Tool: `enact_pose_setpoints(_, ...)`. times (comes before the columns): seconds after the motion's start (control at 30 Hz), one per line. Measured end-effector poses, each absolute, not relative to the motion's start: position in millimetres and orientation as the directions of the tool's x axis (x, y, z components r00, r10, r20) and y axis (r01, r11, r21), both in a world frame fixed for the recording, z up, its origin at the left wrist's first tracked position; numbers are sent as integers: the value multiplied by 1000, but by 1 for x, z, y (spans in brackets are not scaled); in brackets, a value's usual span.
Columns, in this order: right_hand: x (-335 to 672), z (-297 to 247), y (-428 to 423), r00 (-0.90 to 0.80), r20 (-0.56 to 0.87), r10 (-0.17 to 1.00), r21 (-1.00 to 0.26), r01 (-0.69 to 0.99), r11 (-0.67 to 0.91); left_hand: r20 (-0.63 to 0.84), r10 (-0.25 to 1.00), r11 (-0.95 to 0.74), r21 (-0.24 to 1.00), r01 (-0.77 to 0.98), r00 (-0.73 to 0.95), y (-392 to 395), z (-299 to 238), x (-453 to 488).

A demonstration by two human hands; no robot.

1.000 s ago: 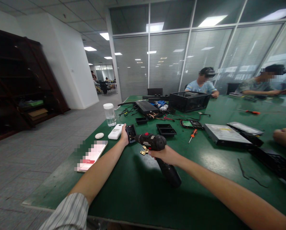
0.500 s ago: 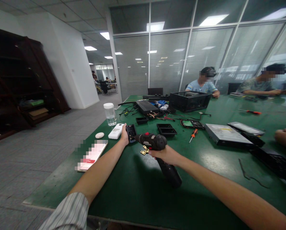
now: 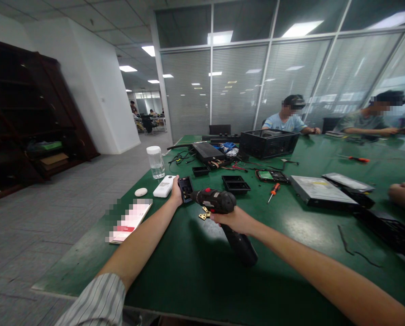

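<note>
My left hand (image 3: 177,192) grips a small black rectangular case (image 3: 186,188), its open side facing me, at the left part of the green table. In my right hand (image 3: 234,219) is a black cordless drill (image 3: 217,200) with red details, my fingers wrapped round its handle near the trigger. The drill's nose points left into the case; whether the bit touches anything inside is too small to tell. Several small brass-coloured metal pieces (image 3: 204,213) lie on the table just under the drill. Past it sits a black two-compartment tray (image 3: 236,184).
Left of my hand are a white box-shaped device (image 3: 164,186), a round white disc (image 3: 140,192), a clear jar (image 3: 156,163) and a phone-like slab (image 3: 132,222). To the right lie an orange screwdriver (image 3: 273,192) and a disc drive (image 3: 322,192). A black computer case (image 3: 269,144) stands farther back. Co-workers sit beyond.
Both my hands, the drill and the small case have stayed practically in place. Across the table, a co-worker's hand has shifted slightly to the right.
</note>
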State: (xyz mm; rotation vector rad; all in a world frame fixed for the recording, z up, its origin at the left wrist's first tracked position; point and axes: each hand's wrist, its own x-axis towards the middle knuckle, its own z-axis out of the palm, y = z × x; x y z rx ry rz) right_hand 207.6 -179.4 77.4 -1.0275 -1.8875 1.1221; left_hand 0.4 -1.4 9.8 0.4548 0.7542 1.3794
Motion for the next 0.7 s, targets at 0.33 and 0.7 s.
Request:
enact_pose_setpoints(0.33, 209, 74, -178, -442, 185, 878, -900, 282, 332, -155, 988, 98, 729, -677, -24, -2, 8, 0)
enact_pose_setpoints(0.7, 207, 77, -179, -440, 207, 874, -903, 258, 344, -139, 989, 70, 725, -685, -46, -4, 10, 2)
